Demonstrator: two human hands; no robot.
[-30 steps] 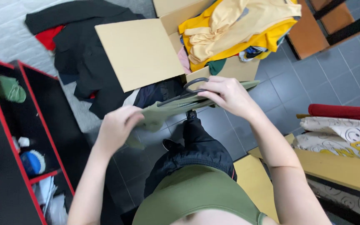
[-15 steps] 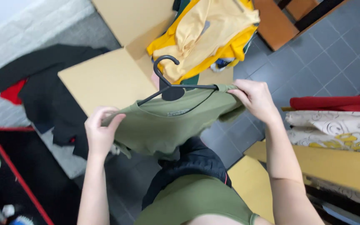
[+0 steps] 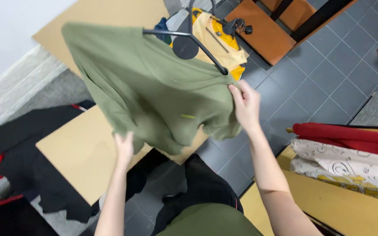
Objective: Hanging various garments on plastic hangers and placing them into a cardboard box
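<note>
I have an olive-green T-shirt (image 3: 154, 91) lifted in front of me on a black clothes hanger (image 3: 189, 37), high over the grey tiled floor (image 3: 329, 65). My right hand (image 3: 245, 105) pinches the shirt's edge just under the hanger's right arm, its fingers (image 3: 237, 94) closed on the cloth. My left hand (image 3: 124, 147) is at the lower hem, partly tucked behind the fabric; it touches the shirt, but I cannot tell whether its fingers are clenched on it or only pressing against it.

As I judge it, the step in hand is dressing the shirt on the hanger: the collar and the far shoulder already sit over the frame, and the near side hangs bunched and twisted. The next move, I think, calls for pulling the near shoulder square over the hanger's arm with my right hand while my left tugs the hem down to smooth the body. That needs a light pull, or the shirt may slide off the far end.

Around me lie an open cardboard box (image 3: 84, 153) with its flaps spread, a yellow garment (image 3: 224, 43) behind the hanger, black clothing (image 3: 27, 144) on the floor, and rolled red fabric (image 3: 351, 133) above patterned cloth (image 3: 351, 166) at my right.
</note>
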